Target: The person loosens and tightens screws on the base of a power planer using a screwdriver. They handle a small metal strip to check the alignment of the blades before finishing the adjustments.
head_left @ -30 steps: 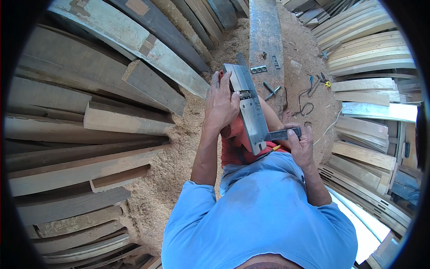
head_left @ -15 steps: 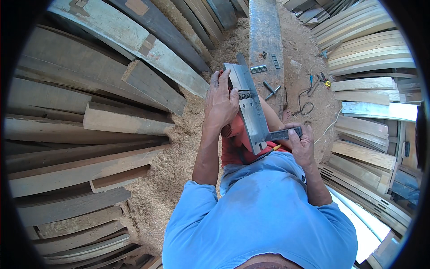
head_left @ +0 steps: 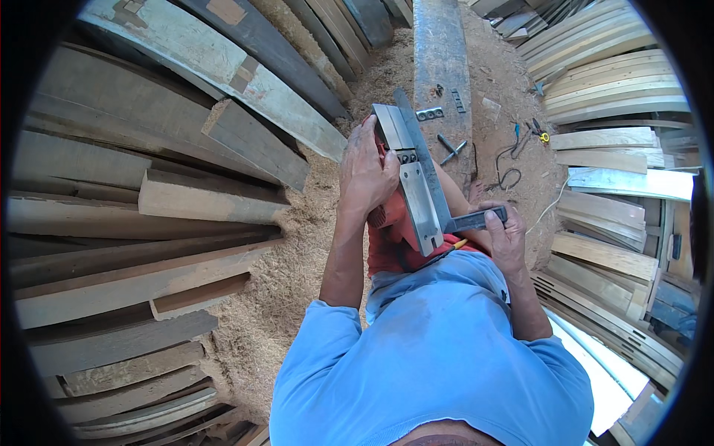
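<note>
Planer (head_left: 426,215): in front of me, over my lap, its metal sole turned up and slanting from far left to near right; its red body shows under the left side.
Cutter slot (head_left: 407,157): across the middle of the sole, with small round screw heads in it.
My left hand (head_left: 362,172): half curled round the planer's left side, holding it; my thumb reaches toward the slot, and some fingertips are hidden behind the far end.
Square (head_left: 474,221): its long blade runs along the right side of the sole, its dark stock pointing right; I cannot tell whether blade and sole touch all along.
My right hand (head_left: 507,236): nearly closed, pinching the right end of the stock, thumb on top, the other fingers mostly hidden beneath.
Lap: red shorts (head_left: 383,255), with a yellow-tipped tool (head_left: 459,244) just beside the near end of the planer.
Plank (head_left: 442,44): beyond the planer, bearing two metal bars with holes and, nearer, a T-shaped wrench (head_left: 452,152).
Ground: wood shavings (head_left: 275,327) to my left; a dark cord (head_left: 510,178) to the far right.
Boards (head_left: 216,197): stacked at left and right.
</note>
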### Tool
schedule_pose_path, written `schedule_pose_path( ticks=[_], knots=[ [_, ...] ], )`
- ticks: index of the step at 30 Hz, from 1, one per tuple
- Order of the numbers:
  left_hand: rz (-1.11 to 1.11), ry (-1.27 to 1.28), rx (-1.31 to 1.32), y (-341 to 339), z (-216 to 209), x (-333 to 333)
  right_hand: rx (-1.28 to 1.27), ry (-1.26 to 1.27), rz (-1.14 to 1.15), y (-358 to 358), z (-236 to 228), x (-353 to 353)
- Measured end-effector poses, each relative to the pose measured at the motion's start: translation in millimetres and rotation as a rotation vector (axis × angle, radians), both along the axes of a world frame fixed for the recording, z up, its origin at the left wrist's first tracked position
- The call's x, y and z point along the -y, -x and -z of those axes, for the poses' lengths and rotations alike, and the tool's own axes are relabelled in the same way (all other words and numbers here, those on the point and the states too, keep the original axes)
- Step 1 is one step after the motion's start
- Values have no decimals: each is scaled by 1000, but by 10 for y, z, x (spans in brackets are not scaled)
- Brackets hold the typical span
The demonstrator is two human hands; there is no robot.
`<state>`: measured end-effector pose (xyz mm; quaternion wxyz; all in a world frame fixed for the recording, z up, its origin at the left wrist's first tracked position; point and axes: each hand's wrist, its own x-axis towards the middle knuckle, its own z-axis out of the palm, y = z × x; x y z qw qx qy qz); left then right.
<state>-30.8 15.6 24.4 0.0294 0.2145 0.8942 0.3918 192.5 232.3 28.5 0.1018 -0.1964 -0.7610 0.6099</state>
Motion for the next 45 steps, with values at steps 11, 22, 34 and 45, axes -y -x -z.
schedule_pose_path(
  ticks=[11, 22, 34, 45],
  knots=[
    [0, 19, -39, 11, 23, 4, -32, 41, -39, 24, -49, 55],
    [-6, 6, 8, -20, -68, -59, -83, 149, -83, 6, 12, 16],
    [-30, 15, -95, -102, -53, -111, -1, 116, -10, -54, 194, -62],
    [-25, -55, -86, -105, -40, -122, -10, 127, 18, -82, 334, -69]
  ],
)
